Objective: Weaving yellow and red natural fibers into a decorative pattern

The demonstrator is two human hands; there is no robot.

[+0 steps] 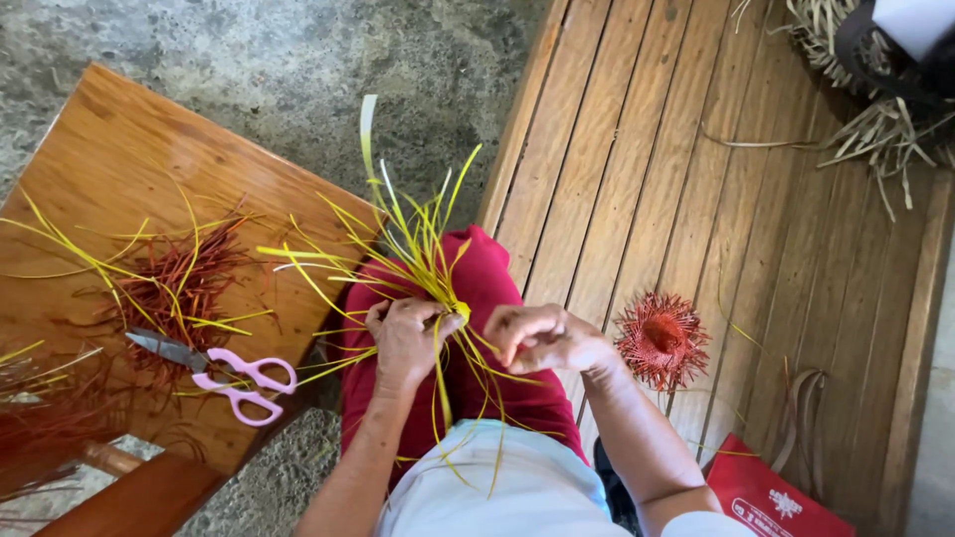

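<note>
The left hand [406, 338] pinches the yellow strip bundle [423, 254] above the lap; the right hand [542, 338], its grip curled, pulls 1 strand. Slack pinching could let strands spring loose.

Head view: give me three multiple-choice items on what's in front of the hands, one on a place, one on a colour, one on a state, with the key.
1. Where do the scissors lie?
A. on the wooden table
B. on the slatted bench
C. in the lap

2. What colour are the strips in the left hand?
A. blue
B. yellow-green
C. white

3. How is the left hand set?
A. flat and empty
B. closed round the gathered strips
C. on the scissors

Key: A, they rest on the tabletop beside red fibres; B, the fanned strips are yellow-green; B, its fingers wrap the bunch, with the right hand close beside.
</note>
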